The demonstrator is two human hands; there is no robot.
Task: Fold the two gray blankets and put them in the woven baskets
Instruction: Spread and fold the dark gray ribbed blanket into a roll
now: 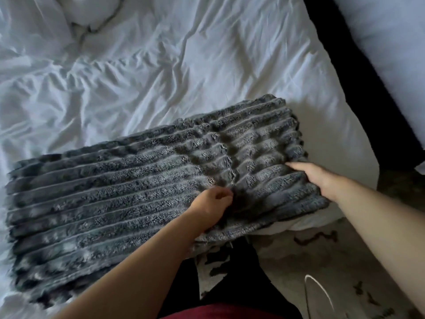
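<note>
In the head view, the dark gray ribbed plush blanket (115, 203) lay folded into a long strip along the near edge of the bed (161, 65), on its wrinkled white sheet, with its right end near the bed's near right corner. Your left grip (211, 208) pinched the blanket's hemmed edge at mid-length, fingers curled. Your right grip (315, 178) rested flat on the right end, fingers straight.

Dark red top (230, 313) over black trousers (232, 279), forearms (142, 268) bare.
</note>
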